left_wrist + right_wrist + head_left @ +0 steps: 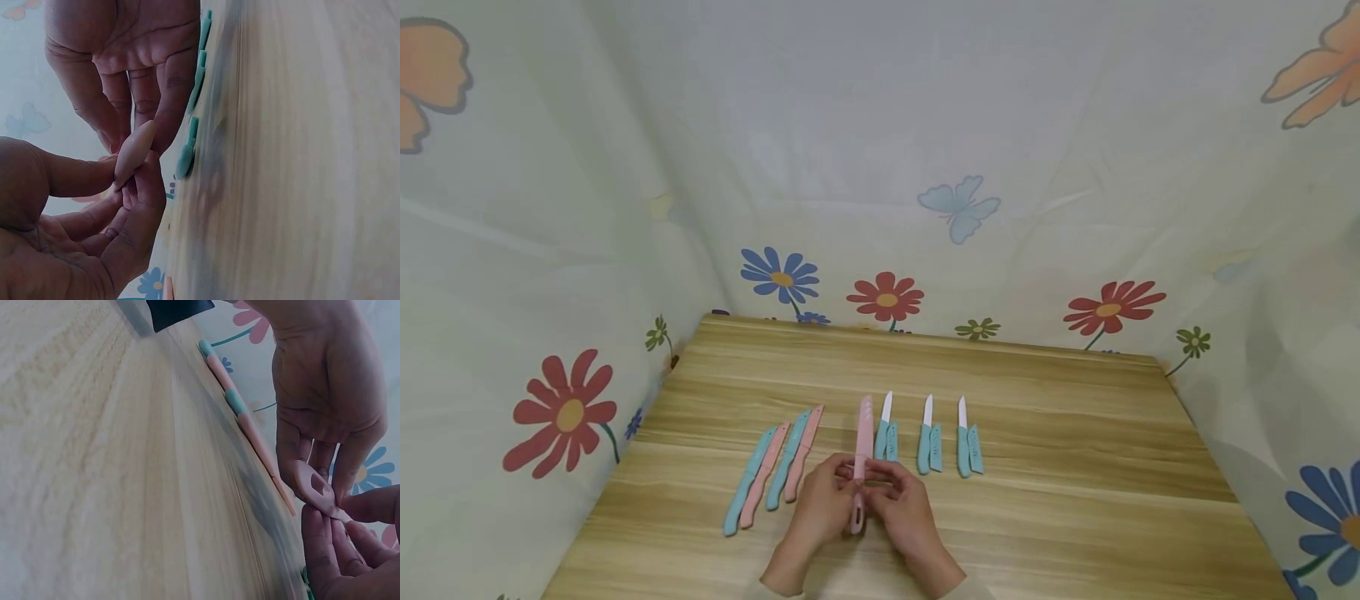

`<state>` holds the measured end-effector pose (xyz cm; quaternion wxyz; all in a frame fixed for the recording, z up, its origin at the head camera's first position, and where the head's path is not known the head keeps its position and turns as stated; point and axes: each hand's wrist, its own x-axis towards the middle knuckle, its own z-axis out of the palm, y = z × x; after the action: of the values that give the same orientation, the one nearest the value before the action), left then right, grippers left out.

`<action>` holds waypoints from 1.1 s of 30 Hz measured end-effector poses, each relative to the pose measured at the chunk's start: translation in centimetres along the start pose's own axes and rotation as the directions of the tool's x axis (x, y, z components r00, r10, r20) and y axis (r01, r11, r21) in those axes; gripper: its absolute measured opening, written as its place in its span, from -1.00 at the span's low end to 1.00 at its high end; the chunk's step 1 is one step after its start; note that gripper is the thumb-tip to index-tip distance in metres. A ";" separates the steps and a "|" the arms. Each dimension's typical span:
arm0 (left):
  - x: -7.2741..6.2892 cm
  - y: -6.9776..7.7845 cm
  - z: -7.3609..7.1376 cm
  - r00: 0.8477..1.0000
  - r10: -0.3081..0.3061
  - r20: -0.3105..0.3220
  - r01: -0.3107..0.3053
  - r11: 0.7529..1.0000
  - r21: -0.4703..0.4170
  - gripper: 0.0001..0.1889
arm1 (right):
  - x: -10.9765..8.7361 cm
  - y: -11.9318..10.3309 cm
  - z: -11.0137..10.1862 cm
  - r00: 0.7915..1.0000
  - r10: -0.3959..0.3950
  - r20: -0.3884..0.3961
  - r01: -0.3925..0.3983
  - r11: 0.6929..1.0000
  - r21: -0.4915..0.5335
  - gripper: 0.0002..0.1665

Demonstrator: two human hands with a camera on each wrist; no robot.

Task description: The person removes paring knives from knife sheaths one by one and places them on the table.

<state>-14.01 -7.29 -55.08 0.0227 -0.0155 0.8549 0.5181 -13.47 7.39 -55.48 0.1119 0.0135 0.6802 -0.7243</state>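
A pink knife (860,467), its blade inside a pink sheath (865,425), is between my two hands, pointing away from me. My left hand (823,502) pinches it from the left around the handle, thumb on top. From the other side my right hand (906,508) grips it with thumb and fingertips. In the left wrist view the handle end (134,153) sticks out between both sets of fingers. The right wrist view shows the hole in the handle (319,484). Close by on the right lies a teal knife (882,431) with its white blade bare.
Two more bare-bladed teal knives (924,450) (963,450) lie further right, a teal sheath (976,450) beside each. On the left, sheathed teal knives (747,486) and pink knives (763,479) lie side by side. Flowered cloth (880,167) surrounds the wooden table (1075,483).
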 end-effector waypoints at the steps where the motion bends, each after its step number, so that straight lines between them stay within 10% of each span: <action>1: 0.0 0.0 0.1 1.000 0.000 0.006 0.000 1.000 -0.007 -0.66 | 0.0 0.0 -0.1 1.000 0.003 -0.008 -0.003 1.000 0.002 -0.46; 21: 0.1 0.8 2.3 0.999 0.022 0.025 -0.020 0.996 -0.082 -0.70 | -0.6 0.5 -2.5 0.993 -0.019 -0.116 0.021 1.000 0.019 -0.48; 33: -0.1 0.8 3.4 0.984 0.036 0.174 -0.012 0.991 -0.132 -0.57 | -1.2 0.4 -3.9 0.982 0.035 -0.188 -0.030 0.999 0.028 -0.45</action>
<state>-13.87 -3.93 -55.94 0.0909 0.0392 0.8139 0.5725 -12.76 11.40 -55.97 0.0586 0.0943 0.6784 -0.7263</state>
